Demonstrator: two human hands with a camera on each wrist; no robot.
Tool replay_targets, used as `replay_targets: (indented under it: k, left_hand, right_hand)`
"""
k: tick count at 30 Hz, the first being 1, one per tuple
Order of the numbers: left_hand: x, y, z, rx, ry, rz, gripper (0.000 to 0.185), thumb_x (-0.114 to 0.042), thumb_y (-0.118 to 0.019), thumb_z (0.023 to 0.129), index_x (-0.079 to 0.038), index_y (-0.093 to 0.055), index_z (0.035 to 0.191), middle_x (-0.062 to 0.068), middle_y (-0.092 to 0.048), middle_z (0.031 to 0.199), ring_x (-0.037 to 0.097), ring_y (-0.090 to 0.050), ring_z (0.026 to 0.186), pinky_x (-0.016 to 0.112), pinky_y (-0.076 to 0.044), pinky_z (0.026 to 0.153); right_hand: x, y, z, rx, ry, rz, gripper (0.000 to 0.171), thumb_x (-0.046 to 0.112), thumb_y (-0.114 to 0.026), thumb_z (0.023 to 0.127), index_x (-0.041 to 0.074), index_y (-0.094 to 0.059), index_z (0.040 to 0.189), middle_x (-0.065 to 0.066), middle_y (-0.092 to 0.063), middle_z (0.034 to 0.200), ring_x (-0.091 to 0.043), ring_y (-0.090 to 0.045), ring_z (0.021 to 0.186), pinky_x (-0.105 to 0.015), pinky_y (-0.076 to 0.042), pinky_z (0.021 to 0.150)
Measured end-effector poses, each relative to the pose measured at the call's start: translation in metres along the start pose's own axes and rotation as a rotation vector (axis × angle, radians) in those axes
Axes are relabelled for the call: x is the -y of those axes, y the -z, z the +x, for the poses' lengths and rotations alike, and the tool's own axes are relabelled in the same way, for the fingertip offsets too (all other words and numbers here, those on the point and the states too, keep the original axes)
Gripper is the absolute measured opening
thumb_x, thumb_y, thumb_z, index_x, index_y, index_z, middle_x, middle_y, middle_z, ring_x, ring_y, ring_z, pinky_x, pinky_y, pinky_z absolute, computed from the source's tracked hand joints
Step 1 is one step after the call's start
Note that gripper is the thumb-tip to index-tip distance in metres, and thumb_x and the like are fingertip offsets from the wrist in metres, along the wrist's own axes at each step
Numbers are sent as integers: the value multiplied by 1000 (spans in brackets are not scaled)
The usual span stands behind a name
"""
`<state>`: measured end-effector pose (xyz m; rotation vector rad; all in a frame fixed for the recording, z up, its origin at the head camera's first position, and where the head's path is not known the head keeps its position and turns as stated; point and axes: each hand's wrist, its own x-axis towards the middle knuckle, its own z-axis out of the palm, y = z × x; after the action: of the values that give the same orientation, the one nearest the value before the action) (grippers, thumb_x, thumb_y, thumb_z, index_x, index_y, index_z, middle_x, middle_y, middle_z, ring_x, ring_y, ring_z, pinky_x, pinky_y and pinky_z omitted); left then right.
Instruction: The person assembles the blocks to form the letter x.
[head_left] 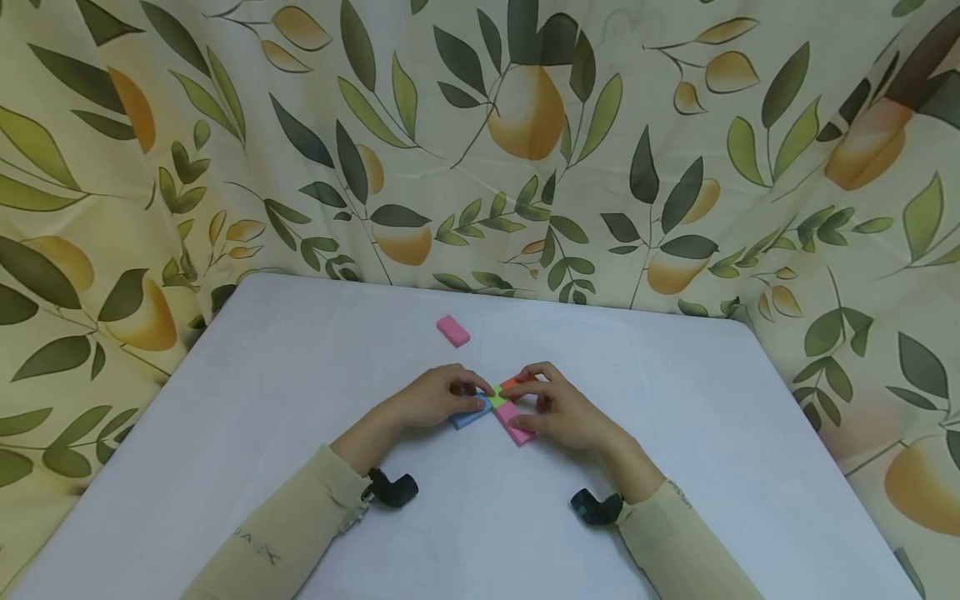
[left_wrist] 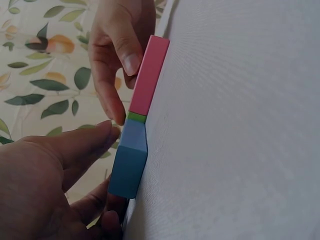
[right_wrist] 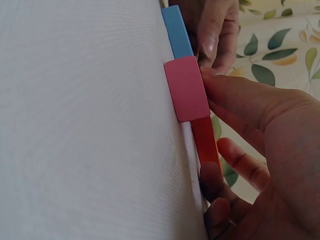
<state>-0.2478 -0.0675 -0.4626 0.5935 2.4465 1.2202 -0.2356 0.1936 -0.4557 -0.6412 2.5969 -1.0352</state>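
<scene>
Several coloured wooden blocks lie together on the table between the hands. A green block (head_left: pixel 497 397) is in the middle, with a blue block (head_left: pixel 471 415) to its left, a pink block (head_left: pixel 513 427) on the near side and an orange-red block (head_left: pixel 514 386) on the far side. My left hand (head_left: pixel 437 397) holds the blue block, thumb over it and forefinger reaching the green one. With its thumb at the pink block, my right hand (head_left: pixel 567 410) spreads its fingers towards the green and orange-red blocks. The right wrist view shows curled fingertips (right_wrist: pixel 211 176) beside the orange-red block.
Another pink block (head_left: pixel 453 331) lies alone farther back on the white-covered table (head_left: pixel 360 333). A patterned curtain (head_left: pixel 480 217) hangs behind the table and along both sides. Black wrist cameras, left (head_left: pixel 393 489) and right (head_left: pixel 596 507), stick out inward from the sleeves.
</scene>
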Motion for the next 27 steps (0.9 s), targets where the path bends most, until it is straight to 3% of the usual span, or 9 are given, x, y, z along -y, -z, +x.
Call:
replay_targets:
  k: [12, 21, 27]
  left_hand:
    - [-2, 2, 2, -44, 23, -35, 20, -34, -63, 93, -33, -68, 112, -6, -60, 103, 17, -55, 98, 34, -46, 84]
    - [-5, 7, 5, -71, 40, -6, 22, -36, -62, 93, -30, -68, 113, -6, -61, 102, 16, -57, 97, 34, -48, 84]
    - [-4, 14, 5, -75, 38, 4, 23, -37, -60, 94, -27, -67, 114, -7, -63, 103, 14, -58, 100, 36, -48, 89]
  right_hand:
    - [-3, -1, -1, -1, -22, 52, 36, 40, -74, 83, 43, -65, 118, 13, -37, 135, -17, -49, 107, -37, -38, 89]
    - [-4, 1, 1, 0, -7, 49, 35, 38, -75, 83, 41, -66, 117, 13, -38, 134, -18, -45, 110, -36, -40, 88]
    - [-4, 1, 2, -6, 26, 8, 37, 39, -76, 82, 40, -66, 117, 13, -39, 132, -18, -49, 100, -33, -43, 83]
